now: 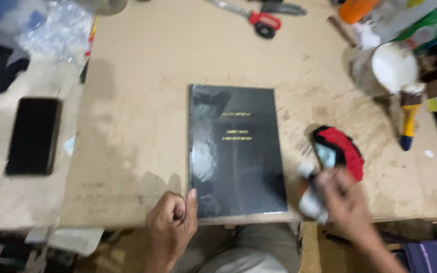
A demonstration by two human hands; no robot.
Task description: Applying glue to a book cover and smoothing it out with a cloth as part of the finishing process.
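Now my left hand [170, 222], loosely curled, thumbs the glossy black hardcover book [233, 151] on worn cardboard [137, 101]. My blurred right hand [342, 202] grips a small white bottle [312, 194].

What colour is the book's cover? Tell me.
Glossy black with small gold lettering, on the book, seen in the head view.

The left hand [170, 222] is curled up, almost a fist. Its thumb sticks straight up, beside the bent fingers [165, 205]. The wrist goes down and out of the picture. The right hand [342, 199] looks blurry. Its fingers are bent and closed around something, with the back of the hand up. The right arm goes down toward the corner.
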